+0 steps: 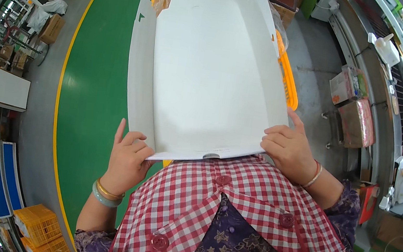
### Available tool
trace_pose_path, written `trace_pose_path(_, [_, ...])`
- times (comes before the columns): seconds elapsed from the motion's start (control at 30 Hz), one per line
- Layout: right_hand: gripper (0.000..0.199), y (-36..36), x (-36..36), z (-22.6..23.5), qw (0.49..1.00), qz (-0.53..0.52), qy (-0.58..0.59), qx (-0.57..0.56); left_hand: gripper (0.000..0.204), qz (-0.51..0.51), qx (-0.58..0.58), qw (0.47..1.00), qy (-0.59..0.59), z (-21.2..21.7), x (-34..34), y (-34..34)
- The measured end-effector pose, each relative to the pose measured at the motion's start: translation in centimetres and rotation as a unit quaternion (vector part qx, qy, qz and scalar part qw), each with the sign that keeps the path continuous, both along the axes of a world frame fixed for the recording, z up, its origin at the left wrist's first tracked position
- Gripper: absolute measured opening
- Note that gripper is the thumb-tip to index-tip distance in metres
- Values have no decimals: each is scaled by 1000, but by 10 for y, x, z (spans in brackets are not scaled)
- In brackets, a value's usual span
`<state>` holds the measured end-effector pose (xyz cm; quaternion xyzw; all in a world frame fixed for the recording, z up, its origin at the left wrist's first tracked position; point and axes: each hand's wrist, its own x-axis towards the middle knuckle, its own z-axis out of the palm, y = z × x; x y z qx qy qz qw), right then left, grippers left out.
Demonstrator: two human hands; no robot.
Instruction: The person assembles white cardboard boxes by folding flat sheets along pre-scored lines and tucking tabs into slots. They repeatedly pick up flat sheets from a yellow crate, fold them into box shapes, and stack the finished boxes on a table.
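Observation:
A large white cardboard box [209, 74], partly folded, stretches away from my chest. Its near wall stands up against my checked apron, while the left side panel [141, 74] leans outward and the right side slopes up. My left hand [127, 159] grips the near left corner between thumb and fingers, the index finger raised. At the near right corner, my right hand [288, 145] pinches the edge, its index finger pointing along the side. The thumbs are mostly hidden by the cardboard.
An orange plastic crate [287, 76] shows beneath and beyond the box, with clear plastic film beside it. A yellow line borders the green floor [97, 57] at left. Stacked orange crates [40, 227] stand lower left. Along the right runs a workbench with a wrapped carton [357, 123] beside it.

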<state>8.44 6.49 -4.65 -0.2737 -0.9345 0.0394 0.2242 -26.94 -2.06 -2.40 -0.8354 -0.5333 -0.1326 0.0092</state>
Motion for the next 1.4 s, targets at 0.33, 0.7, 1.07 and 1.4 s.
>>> trace_pose_path(0.33, [6,75,-49,-151,996,58,68,18,10,65,-9,993,101,-141,-38,52])
trace_pose_path(0.7, [7,96,-78,-178,998,28,-58,7,36,-21,-122,992,-10,-176,-19,109])
trace_pose_path(1.07, [26,108,-107,-150,952,7,-236,-196,39,5,-110,994,3,-178,-15,102])
trace_pose_path(1.4, [34,114,-107,-161,960,-33,-198,-196,44,18,-109,994,-6,-176,-18,105])
